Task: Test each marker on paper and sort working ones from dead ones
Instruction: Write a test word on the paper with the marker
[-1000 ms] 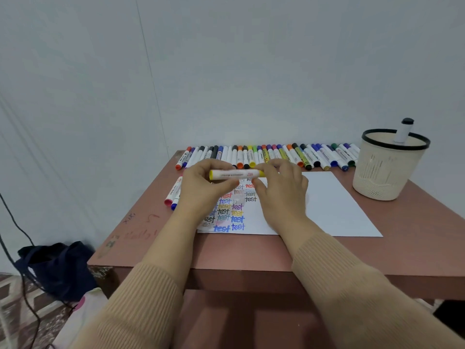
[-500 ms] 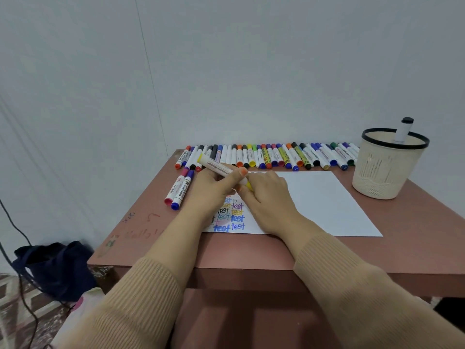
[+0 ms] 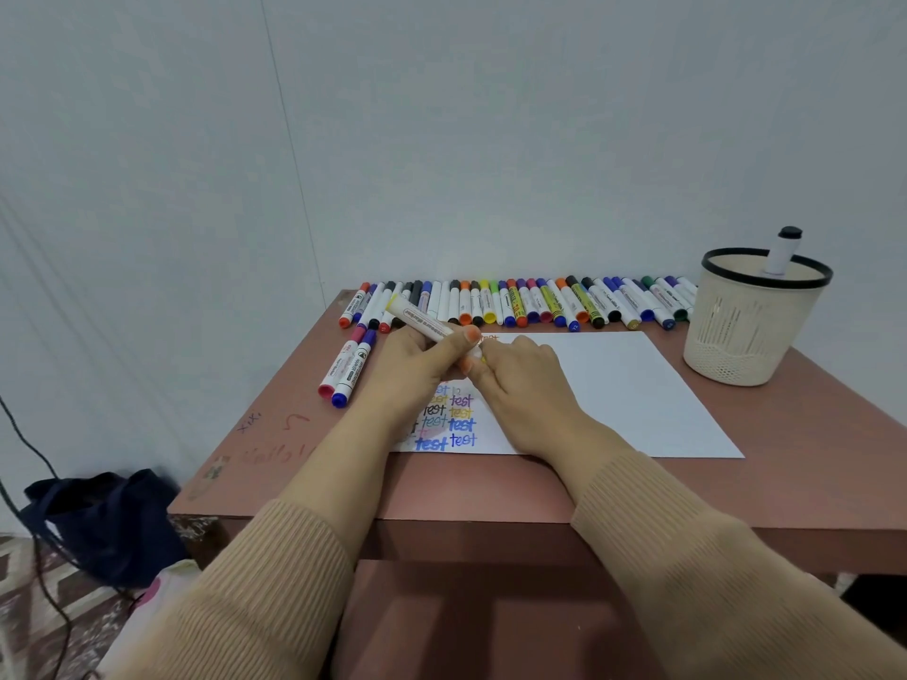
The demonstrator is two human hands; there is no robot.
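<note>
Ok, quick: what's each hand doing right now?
Left hand: grips the yellow marker by its barrel.
Right hand: pinches that marker's lower end; cap on or off cannot be told.

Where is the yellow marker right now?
Head view, left of centre: the left hand grips the yellow marker above the paper, the right hand pinching its lower end, just before the marker row.
</note>
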